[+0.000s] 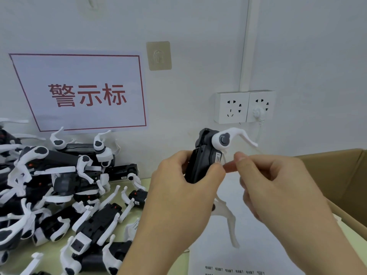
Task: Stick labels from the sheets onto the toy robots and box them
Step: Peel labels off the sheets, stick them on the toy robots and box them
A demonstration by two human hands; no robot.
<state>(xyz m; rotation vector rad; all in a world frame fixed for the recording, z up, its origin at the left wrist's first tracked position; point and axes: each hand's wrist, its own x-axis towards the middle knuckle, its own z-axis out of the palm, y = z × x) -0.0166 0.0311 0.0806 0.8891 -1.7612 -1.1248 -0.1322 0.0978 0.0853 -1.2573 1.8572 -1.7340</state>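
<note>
Left hand (178, 187) curled around black toy robot (200, 157), right hand (278, 183) pinching fingertips beside its label (217, 158), label sheet (238, 255) below

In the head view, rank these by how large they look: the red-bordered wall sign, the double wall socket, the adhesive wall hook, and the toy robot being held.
1. Red-bordered wall sign
2. Toy robot, held in the left hand; near the camera, so unsure against the next
3. Double wall socket
4. Adhesive wall hook
</note>
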